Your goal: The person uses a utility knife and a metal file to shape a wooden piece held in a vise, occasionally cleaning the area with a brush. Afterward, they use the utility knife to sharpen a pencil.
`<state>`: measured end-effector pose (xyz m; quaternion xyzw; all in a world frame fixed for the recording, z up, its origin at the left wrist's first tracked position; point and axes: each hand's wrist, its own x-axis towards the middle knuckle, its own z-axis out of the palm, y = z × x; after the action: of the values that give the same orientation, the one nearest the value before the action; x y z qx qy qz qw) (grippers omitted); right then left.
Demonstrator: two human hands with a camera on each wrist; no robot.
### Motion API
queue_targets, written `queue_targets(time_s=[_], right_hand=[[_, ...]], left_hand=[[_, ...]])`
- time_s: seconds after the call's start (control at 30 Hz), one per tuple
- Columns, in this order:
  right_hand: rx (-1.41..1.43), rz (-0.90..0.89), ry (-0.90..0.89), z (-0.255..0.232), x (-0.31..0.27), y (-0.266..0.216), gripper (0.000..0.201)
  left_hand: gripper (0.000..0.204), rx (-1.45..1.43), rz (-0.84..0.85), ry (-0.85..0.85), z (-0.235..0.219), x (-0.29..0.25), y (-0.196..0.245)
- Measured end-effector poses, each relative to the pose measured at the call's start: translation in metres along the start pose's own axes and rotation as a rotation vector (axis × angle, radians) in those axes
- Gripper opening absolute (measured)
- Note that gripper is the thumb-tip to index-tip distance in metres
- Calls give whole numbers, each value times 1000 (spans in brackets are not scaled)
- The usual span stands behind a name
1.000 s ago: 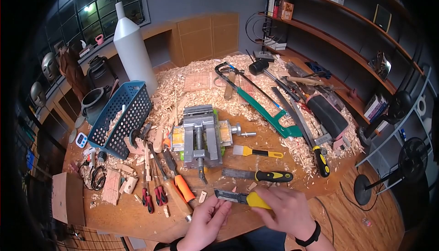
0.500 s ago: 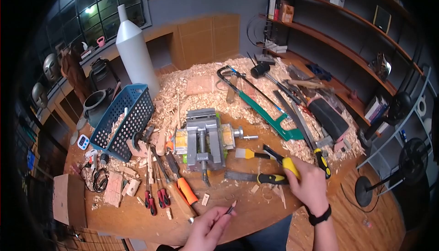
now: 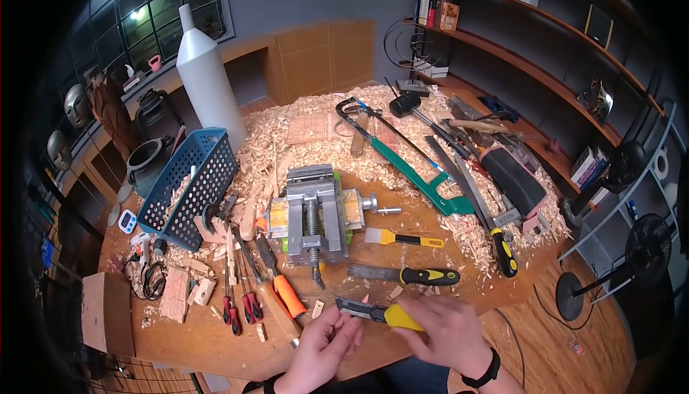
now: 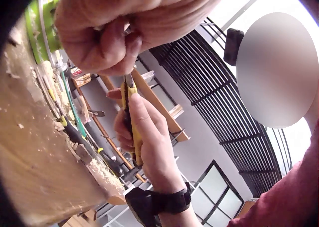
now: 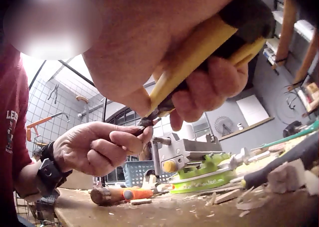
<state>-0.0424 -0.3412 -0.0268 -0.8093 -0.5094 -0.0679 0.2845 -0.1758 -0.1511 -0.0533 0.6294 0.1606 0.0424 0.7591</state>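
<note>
My right hand [image 3: 448, 328] grips a utility knife [image 3: 403, 318] by its yellow and black handle, low over the front of the workbench. The blade end points left and lies right over the fingertips of my left hand [image 3: 321, 345]. Those left fingers pinch a short dark pencil [image 5: 141, 131], mostly hidden in the hand; in the right wrist view the knife's front end meets its tip. Just beyond the hands lie a saw [image 3: 430, 277] with a black and yellow handle and a yellow-handled brush [image 3: 405, 239].
A grey metal vise [image 3: 313, 214] stands mid-bench. Orange-handled and red-handled chisels [image 3: 288, 295] lie left, near a blue basket [image 3: 190, 186]. A green hacksaw [image 3: 416, 175] and a mallet [image 3: 406, 105] rest among wood shavings [image 3: 269, 132] behind.
Half a second ago the knife was raised away to the right, baring the pencil's pointed tip. Now the right hand has brought it back left and down onto the pencil, as a second ago.
</note>
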Motion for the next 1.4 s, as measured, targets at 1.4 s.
queue_targets(time_s=[1.4], right_hand=[[-32, 33, 67, 1, 3, 8, 37]], left_hand=[[14, -6, -14, 28, 9, -5, 9]])
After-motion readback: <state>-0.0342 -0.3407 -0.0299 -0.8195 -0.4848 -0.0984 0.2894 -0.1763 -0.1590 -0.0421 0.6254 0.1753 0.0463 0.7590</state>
